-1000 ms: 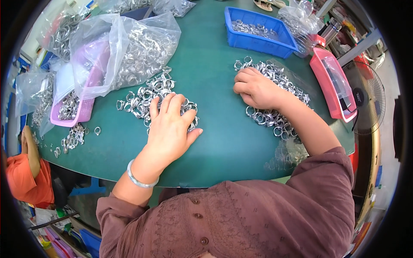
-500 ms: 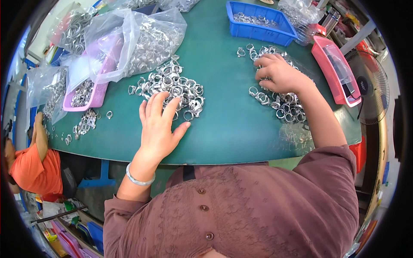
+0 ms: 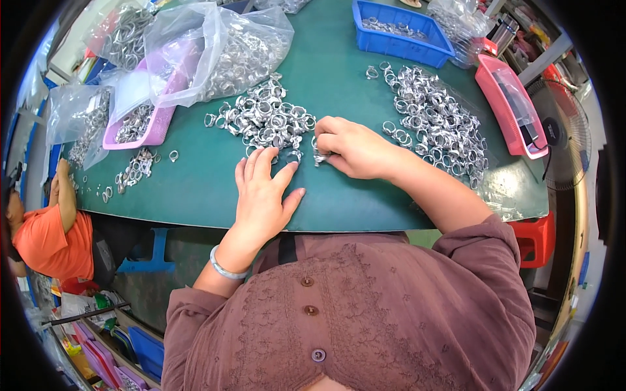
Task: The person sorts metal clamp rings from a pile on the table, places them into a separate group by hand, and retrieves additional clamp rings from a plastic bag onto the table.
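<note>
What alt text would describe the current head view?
A bare right hand curls over silver-coloured rings beside the open left hand, which is at the near edge of a ring pile on a green table. A second pile lies right, near a blue tray.

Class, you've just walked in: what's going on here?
A person in a brown shirt is working at a pile of silver-coloured metal rings on the green table. The left hand, fingers spread, is at the pile's near edge; the right hand curls over a few rings, though whether it grips them is unclear. A second pile lies to the right, near a blue tray.
</note>
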Action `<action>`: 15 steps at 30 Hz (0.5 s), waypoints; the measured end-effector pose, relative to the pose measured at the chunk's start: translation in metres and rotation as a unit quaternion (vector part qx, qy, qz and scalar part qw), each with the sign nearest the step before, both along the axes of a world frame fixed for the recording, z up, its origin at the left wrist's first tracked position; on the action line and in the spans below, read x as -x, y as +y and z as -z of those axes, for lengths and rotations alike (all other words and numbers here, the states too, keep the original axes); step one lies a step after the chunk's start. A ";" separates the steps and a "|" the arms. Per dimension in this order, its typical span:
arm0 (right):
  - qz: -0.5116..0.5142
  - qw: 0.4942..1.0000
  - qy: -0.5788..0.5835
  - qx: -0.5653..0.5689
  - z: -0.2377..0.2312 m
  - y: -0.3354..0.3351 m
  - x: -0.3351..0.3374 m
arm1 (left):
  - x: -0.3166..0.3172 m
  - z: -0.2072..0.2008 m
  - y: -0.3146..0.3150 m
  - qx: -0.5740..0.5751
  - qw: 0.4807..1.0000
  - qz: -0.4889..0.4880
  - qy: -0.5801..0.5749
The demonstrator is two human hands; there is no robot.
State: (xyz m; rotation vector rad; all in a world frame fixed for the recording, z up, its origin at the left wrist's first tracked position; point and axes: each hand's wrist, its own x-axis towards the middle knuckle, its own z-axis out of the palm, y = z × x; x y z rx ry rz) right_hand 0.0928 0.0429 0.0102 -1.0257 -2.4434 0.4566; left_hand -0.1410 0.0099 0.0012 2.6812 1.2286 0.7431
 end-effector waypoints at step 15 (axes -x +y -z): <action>0.053 0.994 0.051 0.079 -0.011 -0.011 -0.030 | -0.006 0.005 -0.006 -0.006 0.999 -0.011 -0.037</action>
